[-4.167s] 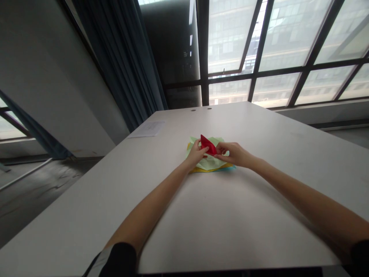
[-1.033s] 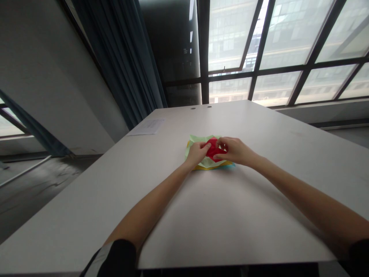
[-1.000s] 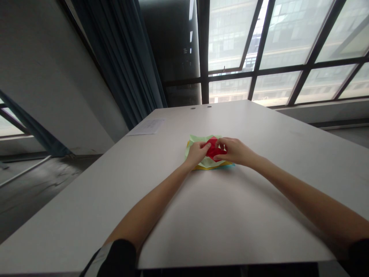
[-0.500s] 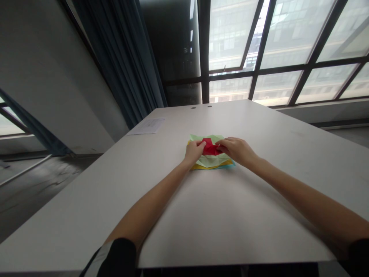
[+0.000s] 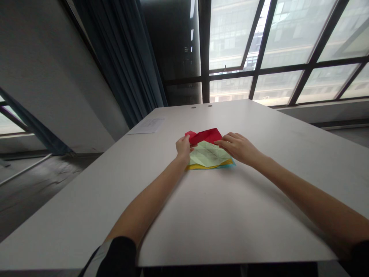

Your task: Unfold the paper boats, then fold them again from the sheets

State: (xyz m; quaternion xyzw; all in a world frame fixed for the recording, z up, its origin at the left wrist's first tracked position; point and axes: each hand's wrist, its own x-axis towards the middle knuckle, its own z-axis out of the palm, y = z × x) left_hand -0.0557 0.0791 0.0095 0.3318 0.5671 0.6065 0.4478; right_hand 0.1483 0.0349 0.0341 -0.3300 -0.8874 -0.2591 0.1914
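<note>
Left hand: reaching up from the lower left of the frame, forearm slanting rightward, wrist bending slightly so that the knuckles are facing up and away. Thumb is lying over the left end of the red paper; the other fingers are curling beneath, with some tips showing just under it. Grip: closing on the red paper.

Right hand: coming in from the lower right, forearm making a long diagonal, back of the hand facing up, fingers bunching together and pointing left. Fingertips are touching the lower right corner of the red paper. Grip: thumb is hiding, so cannot tell whether it is pinching the corner or only pressing on it.

Red paper: lying across the span between the hands, near the centre of the frame, showing folds and a raised right part. It is overlapping the far edge of the green paper in this view; contact between the two cannot be told.

Green paper is showing crossing creases and lying on the yellow paper, with the blue paper peeking out at the lower right of the pile. The pile is resting on the white desk. A printed sheet is lying flat toward the desk's far left edge.
</note>
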